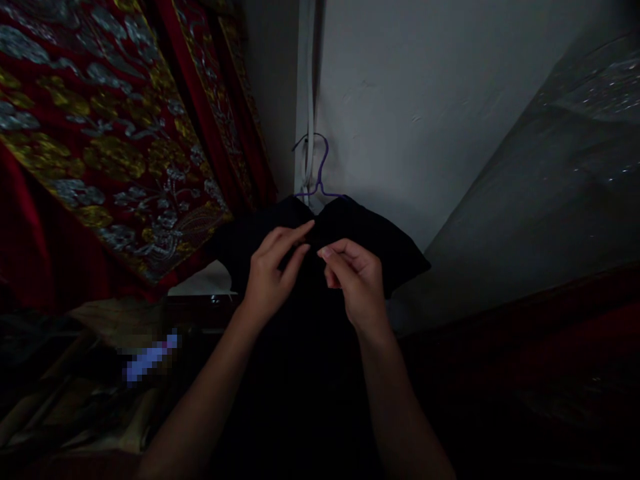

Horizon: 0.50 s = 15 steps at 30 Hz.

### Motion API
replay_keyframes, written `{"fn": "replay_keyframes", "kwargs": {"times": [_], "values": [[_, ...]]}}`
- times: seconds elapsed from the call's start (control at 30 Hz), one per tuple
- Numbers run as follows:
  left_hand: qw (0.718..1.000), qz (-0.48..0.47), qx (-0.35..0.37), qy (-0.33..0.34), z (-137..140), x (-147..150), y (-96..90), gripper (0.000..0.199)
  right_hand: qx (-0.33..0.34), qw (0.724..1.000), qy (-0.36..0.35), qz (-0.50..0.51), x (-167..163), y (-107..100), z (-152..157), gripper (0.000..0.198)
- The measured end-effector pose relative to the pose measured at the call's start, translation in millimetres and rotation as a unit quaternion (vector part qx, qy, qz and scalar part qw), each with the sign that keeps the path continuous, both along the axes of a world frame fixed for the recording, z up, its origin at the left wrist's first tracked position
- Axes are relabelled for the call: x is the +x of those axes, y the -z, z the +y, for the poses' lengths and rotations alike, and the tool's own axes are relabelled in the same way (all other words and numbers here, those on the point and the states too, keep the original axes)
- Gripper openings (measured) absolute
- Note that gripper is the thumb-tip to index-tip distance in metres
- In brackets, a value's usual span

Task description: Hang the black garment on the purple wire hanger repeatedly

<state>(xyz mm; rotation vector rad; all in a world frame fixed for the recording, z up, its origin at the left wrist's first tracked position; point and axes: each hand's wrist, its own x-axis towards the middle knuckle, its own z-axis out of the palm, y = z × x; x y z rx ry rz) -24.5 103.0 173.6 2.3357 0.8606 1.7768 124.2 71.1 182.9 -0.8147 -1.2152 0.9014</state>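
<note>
A black short-sleeved garment (370,230) hangs on a thin purple hanger (321,179) against the wall. Both hands are at its front, just below the neckline. My left hand (273,270) has its index finger stretched toward the neck opening and its thumb apart from it, with nothing visible between them. Close beside it, my right hand (355,270) is closed in a pinch, thumb against the curled index finger. Whatever lies in that pinch is too dark and small to make out. The lower part of the garment fades into shadow.
On the left hangs a red cloth (115,133) embroidered in gold and silver. A pale strap (311,87) runs down the wall (425,100) behind the hanger. Clear plastic sheeting (575,153) covers the right side. Dim clutter with a blurred blue item (150,359) lies at lower left.
</note>
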Motion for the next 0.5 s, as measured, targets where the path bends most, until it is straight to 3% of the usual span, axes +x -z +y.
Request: {"fn": "replay_keyframes", "kwargs": {"times": [0.13, 0.27, 0.4, 0.47, 0.5], "values": [[0.996, 0.061, 0.066, -0.025, 9.8, 3.7, -16.6, 0.012, 0.017, 0.999, 0.018, -0.022, 0.5, -4.0, 1.3, 0.021], [0.992, 0.008, 0.102, -0.069, 5.6, 6.4, -19.8, 0.013, -0.03, 0.998, 0.047, -0.006, -10.8, 25.3, 24.8, 0.018], [0.967, -0.216, 0.051, -0.126, 14.3, -23.0, -22.8, 0.017, -0.128, 0.992, 0.009, -0.019, -20.8, 73.0, 36.1, 0.023], [0.919, -0.375, -0.035, -0.114, 26.1, -53.9, -16.1, 0.015, -0.126, 0.992, -0.009, 0.017, -20.3, 90.1, 23.8, 0.025], [0.875, -0.467, -0.1, -0.081, 32.0, -70.9, -9.7, 0.009, -0.111, 0.992, -0.008, 0.052, -18.8, 95.4, 13.7, 0.025]]}}
